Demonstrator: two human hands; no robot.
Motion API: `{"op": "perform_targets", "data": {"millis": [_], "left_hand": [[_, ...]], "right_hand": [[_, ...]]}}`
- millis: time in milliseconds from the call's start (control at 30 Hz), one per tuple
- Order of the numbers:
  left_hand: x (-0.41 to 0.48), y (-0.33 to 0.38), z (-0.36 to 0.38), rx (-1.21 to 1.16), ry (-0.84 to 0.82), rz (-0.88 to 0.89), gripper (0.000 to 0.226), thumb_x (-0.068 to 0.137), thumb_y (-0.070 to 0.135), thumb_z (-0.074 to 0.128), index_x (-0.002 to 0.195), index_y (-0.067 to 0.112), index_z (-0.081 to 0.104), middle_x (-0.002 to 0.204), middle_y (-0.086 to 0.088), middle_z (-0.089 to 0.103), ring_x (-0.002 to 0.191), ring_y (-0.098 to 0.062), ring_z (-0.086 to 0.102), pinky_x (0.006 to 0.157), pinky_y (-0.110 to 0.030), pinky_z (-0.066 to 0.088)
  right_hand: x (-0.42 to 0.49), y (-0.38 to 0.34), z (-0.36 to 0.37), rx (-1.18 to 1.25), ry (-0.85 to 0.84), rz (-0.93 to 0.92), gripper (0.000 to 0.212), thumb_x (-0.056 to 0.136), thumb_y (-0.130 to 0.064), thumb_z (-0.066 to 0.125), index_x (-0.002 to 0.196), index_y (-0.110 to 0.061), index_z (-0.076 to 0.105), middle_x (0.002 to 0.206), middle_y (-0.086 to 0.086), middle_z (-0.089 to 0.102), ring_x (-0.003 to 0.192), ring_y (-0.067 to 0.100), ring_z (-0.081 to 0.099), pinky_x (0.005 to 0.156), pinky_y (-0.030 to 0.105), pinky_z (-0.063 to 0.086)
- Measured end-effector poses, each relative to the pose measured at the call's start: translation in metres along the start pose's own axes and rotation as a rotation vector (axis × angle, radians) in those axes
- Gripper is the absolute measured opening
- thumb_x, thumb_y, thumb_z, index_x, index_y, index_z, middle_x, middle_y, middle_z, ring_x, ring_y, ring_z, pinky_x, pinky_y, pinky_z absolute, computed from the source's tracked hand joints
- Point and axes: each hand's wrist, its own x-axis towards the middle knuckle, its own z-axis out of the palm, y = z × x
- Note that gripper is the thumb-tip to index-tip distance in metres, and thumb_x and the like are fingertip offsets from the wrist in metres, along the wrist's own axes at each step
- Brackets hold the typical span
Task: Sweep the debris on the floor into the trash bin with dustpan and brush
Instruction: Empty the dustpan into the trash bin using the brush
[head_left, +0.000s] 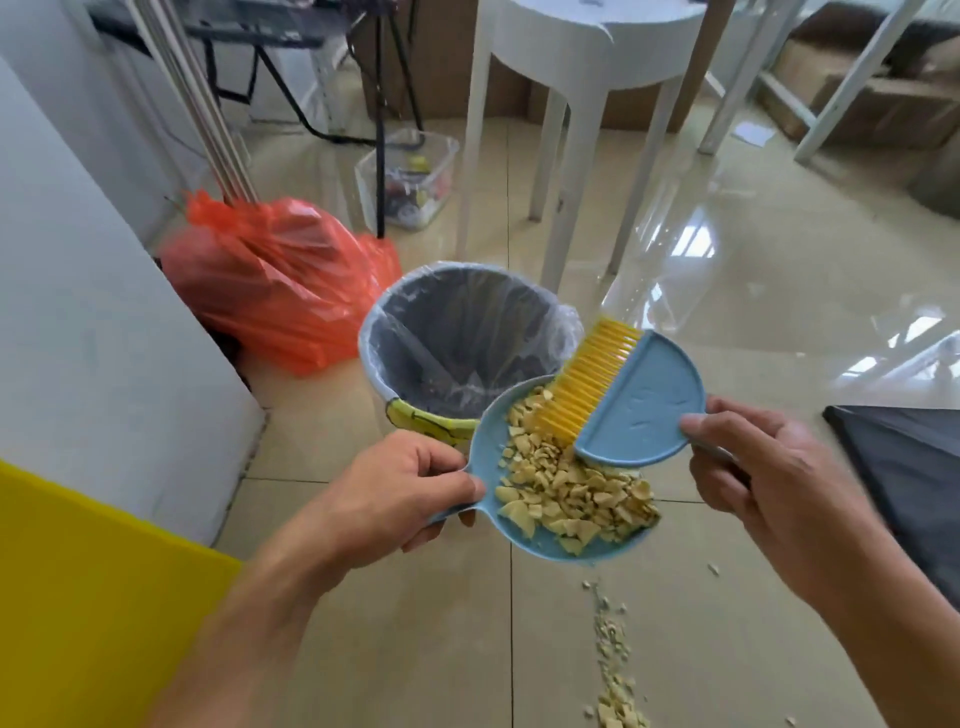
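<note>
Two hands hold the tools above the tiled floor (426, 613). Part of each handle is hidden inside a fist: the left hand (400, 493) is closed around the short handle of the blue dustpan (485, 441), with only a stub showing below the fingers, and the right hand (753, 467) is closed on the brush (641, 395), thumb pressed on its blue half-round back, the grip behind it barely visible. The yellow bristles (582, 384) reach down into the far side of the pan, touching the heap.

Pale yellow debris (571, 493) fills the near half of the dustpan. The pan's far lip overlaps the rim of the trash bin (415, 415), which stands just beyond it. A clear liner (467, 332) covers the bin's dark inside; what lies at the bottom is hard to make out. A thin trail of crumbs (615, 670) runs along the floor toward the bottom edge and is cut off there. Left of the bin, against the wall, sits an orange plastic bag (270, 280). A clear box (410, 182) of blurred small items stands further back.
</note>
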Motion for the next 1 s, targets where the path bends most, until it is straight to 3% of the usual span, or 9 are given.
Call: {"op": "perform_targets", "data": {"millis": [167, 333, 433, 500, 633, 833, 1000], "left_hand": [[0.020, 0.026, -0.047, 0.068, 0.219, 0.042, 0.030, 0.090, 0.030, 0.069, 0.074, 0.004, 0.073, 0.046, -0.003, 0.046, 0.040, -0.015, 0.036, 0.047, -0.021, 0.029], [0.046, 0.041, -0.088, 0.307, 0.434, 0.016, 0.029, 0.091, 0.024, 0.068, 0.067, 0.010, 0.077, 0.040, 0.002, 0.051, 0.036, -0.012, 0.043, 0.052, -0.026, 0.039], [0.056, 0.035, -0.090, 0.579, 0.587, -0.008, 0.026, 0.085, 0.035, 0.063, 0.072, 0.018, 0.077, 0.058, -0.002, 0.068, 0.060, -0.022, 0.064, 0.059, -0.034, 0.051], [0.060, 0.029, -0.080, 0.768, 0.692, -0.010, 0.027, 0.083, 0.040, 0.058, 0.079, 0.021, 0.076, 0.072, -0.002, 0.071, 0.074, -0.029, 0.066, 0.063, -0.035, 0.052], [0.064, 0.028, -0.053, 0.976, 0.852, 0.045, 0.028, 0.088, 0.040, 0.058, 0.087, 0.019, 0.077, 0.075, -0.005, 0.067, 0.065, -0.025, 0.048, 0.059, -0.030, 0.038], [0.063, 0.023, -0.053, 1.028, 0.942, 0.075, 0.029, 0.090, 0.038, 0.060, 0.083, 0.016, 0.077, 0.074, -0.008, 0.072, 0.059, -0.023, 0.047, 0.055, -0.030, 0.036], [0.061, 0.021, -0.055, 1.050, 0.972, 0.127, 0.028, 0.089, 0.041, 0.066, 0.084, 0.017, 0.080, 0.068, -0.006, 0.073, 0.053, -0.021, 0.048, 0.051, -0.026, 0.036]], "right_hand": [[0.052, -0.022, 0.035, 0.109, 0.076, -0.124, 0.019, 0.094, -0.014, 0.058, 0.082, -0.011, 0.073, 0.048, 0.001, 0.030, 0.044, 0.016, 0.021, 0.048, 0.031, 0.015], [0.091, -0.028, 0.068, 0.012, 0.121, -0.071, 0.017, 0.094, -0.016, 0.058, 0.099, -0.008, 0.071, 0.045, -0.007, 0.041, 0.041, 0.009, 0.033, 0.040, 0.021, 0.027], [0.102, -0.022, 0.081, -0.110, 0.171, -0.008, 0.014, 0.094, -0.019, 0.058, 0.092, -0.013, 0.071, 0.048, -0.008, 0.052, 0.042, 0.005, 0.043, 0.042, 0.020, 0.035], [0.105, -0.015, 0.087, -0.173, 0.171, 0.030, 0.016, 0.094, -0.021, 0.058, 0.091, -0.013, 0.071, 0.061, -0.001, 0.058, 0.050, 0.007, 0.048, 0.041, 0.018, 0.037], [0.101, -0.001, 0.090, -0.285, 0.153, 0.056, 0.019, 0.096, -0.025, 0.059, 0.092, -0.012, 0.072, 0.070, 0.003, 0.064, 0.056, 0.008, 0.053, 0.039, 0.014, 0.037], [0.098, 0.002, 0.085, -0.402, 0.204, 0.034, 0.025, 0.092, -0.024, 0.059, 0.073, -0.011, 0.067, 0.060, 0.000, 0.060, 0.049, 0.007, 0.052, 0.038, 0.016, 0.036], [0.095, -0.007, 0.090, -0.328, 0.182, -0.018, 0.023, 0.094, -0.024, 0.059, 0.077, -0.012, 0.070, 0.066, -0.001, 0.065, 0.052, 0.005, 0.057, 0.042, 0.014, 0.039]]}}
